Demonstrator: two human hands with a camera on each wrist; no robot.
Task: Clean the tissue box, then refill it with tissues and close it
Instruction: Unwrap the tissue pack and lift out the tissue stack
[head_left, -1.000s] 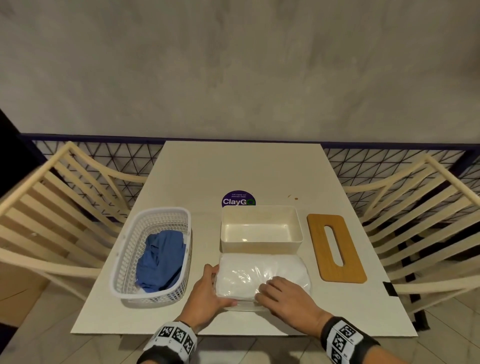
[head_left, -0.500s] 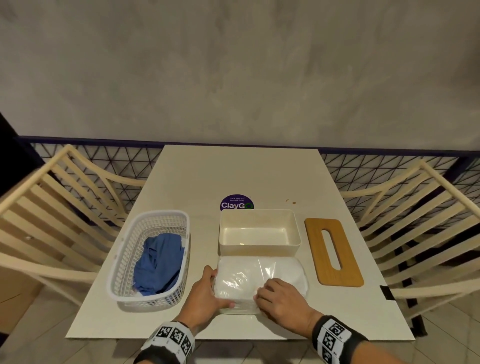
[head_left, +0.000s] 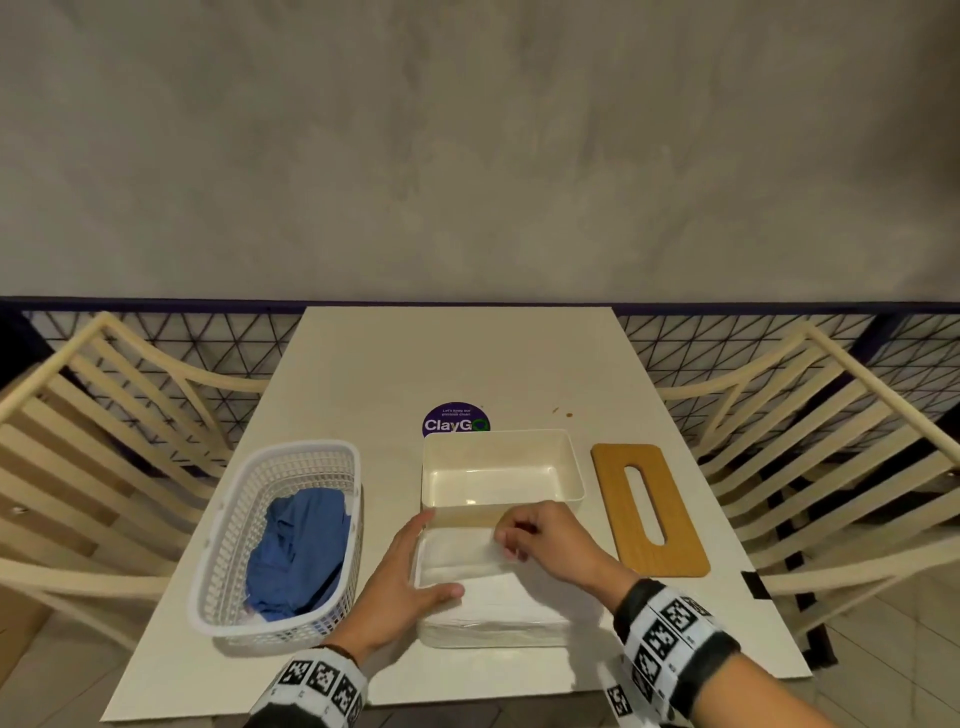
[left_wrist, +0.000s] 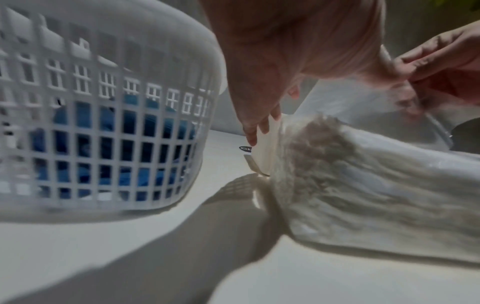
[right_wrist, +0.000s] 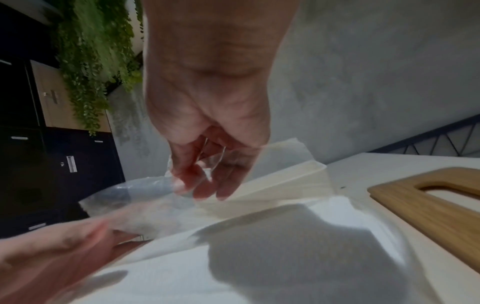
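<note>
The open cream tissue box (head_left: 571, 462) stands mid-table with nothing in it. Its wooden slotted lid (head_left: 680, 540) lies flat to the right. Just in front of the box lies the white tissue pack (head_left: 498, 603) in clear plastic wrap (right_wrist: 145, 197). My left hand (head_left: 400, 571) braces the pack's left end, fingers straight along its side and thumb flat on top. My right hand (head_left: 540, 535) pinches the wrap near the pack's far edge and lifts it off the tissues, so the film stretches up from the pack (left_wrist: 376, 195).
A white plastic basket (head_left: 218, 545) holding a blue cloth (head_left: 301, 545) sits left of the pack, close to my left wrist. A purple round sticker (head_left: 456, 423) lies behind the box. Slatted chairs (head_left: 104, 467) flank the table (head_left: 457, 353).
My right hand went from resting on top of the pack to pinching the wrap and pulling it up toward the box. My left hand's fingers have stretched forward along the pack's side.
</note>
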